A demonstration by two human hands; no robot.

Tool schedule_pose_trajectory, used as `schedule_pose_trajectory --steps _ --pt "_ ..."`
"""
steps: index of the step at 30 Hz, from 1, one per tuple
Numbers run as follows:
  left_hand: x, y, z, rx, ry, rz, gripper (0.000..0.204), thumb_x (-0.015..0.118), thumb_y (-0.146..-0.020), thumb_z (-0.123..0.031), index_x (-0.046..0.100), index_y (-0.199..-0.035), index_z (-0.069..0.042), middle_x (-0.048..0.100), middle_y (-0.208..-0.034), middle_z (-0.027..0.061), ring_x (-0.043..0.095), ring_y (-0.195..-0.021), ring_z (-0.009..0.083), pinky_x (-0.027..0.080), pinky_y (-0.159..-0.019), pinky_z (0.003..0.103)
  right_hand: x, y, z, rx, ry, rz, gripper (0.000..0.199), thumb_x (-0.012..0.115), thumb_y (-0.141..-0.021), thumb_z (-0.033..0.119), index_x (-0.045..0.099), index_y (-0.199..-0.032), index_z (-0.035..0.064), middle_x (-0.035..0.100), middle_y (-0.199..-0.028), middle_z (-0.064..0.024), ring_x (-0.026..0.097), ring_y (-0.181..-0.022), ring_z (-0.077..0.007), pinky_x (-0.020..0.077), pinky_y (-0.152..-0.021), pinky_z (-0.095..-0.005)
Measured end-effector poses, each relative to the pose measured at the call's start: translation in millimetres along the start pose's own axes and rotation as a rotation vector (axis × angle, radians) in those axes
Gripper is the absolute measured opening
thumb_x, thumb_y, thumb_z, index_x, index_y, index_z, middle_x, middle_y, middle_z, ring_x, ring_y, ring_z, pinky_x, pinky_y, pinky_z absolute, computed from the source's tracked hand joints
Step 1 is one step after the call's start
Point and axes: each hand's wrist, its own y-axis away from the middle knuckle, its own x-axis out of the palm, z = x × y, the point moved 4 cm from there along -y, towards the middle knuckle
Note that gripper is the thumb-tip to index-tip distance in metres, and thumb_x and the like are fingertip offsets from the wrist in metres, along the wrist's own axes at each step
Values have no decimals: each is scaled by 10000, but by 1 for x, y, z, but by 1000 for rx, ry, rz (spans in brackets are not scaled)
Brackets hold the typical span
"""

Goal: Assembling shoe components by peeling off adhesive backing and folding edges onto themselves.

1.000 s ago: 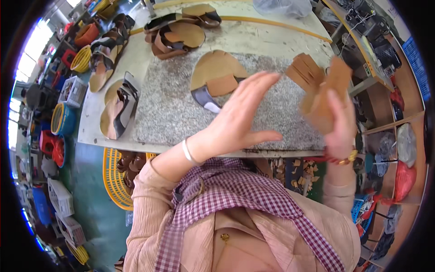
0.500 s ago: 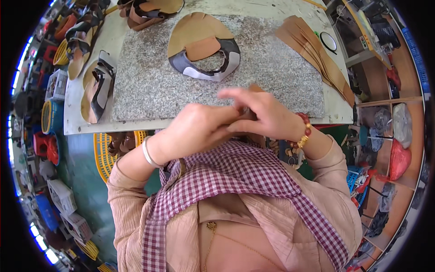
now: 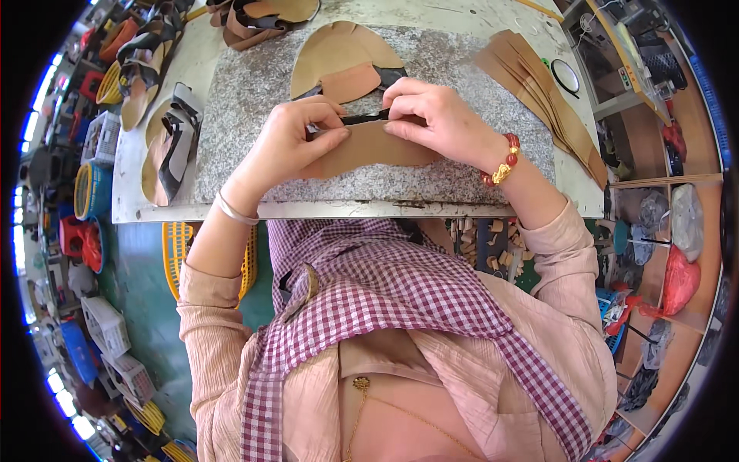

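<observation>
Head view: the left hand (image 3: 296, 138) and right hand (image 3: 446, 127) are pinching the tan piece (image 3: 369, 150) between their fingers at the frame's centre, along the dark near edge of the shoe upper (image 3: 339, 58). Good handling is likely calling for aligned edges and even, wrinkle-free pressure.

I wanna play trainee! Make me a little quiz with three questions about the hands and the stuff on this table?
1. Pick one: what are the left hand and the right hand both holding?
A) a yellow basket
B) a flat tan piece
C) a roll of tape

2. True or false: the fanned-out brown strips lie to the right of both hands.

3. Fill in the missing word: the red bead bracelet is on the person's ____ wrist.

Key: 1. B; 2. True; 3. right
</observation>
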Motion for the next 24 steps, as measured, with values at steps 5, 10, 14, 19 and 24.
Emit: schedule_pose_trajectory --steps 5,10,14,19,24 --pt "-3 -2 11 -115 64 -2 93 695 -837 -29 652 -758 -8 694 -941 33 461 -575 75 394 -527 200 -1 -5 -7 70 -48 25 156 676 -864 73 585 -766 -6 659 -1034 -36 469 -626 -119 398 -594 -240" --pt "-7 -5 22 -151 94 -27 101 704 -828 -43 652 -745 -17 650 -829 15 448 -560 68 388 -514 205 -2 -14 -10 103 -69 23 172 675 -841 50 547 -743 -11 662 -986 -36 473 -632 -122 398 -592 -248" --pt "-9 -3 18 -107 40 -97 105 717 -799 -90 661 -733 -31 564 -615 -14 456 -532 88 403 -500 241 -2 -17 -7 95 -117 9 182 661 -815 23 504 -723 12 642 -898 -33 477 -640 -145 402 -598 -264" --pt "0 -3 8 -13 -9 -112 81 689 -761 -83 649 -719 -27 616 -614 31 502 -525 152 467 -531 287 0 -4 -9 88 -79 -18 199 658 -784 43 475 -705 46 538 -745 -43 473 -629 -200 424 -612 -320" --pt "3 -2 5 -3 1 -114 90 688 -752 -85 640 -717 -18 619 -616 44 509 -534 171 467 -535 304 -6 -3 17 311 134 -8 162 701 -787 102 556 -728 60 579 -780 -50 546 -665 -223 451 -628 -333"
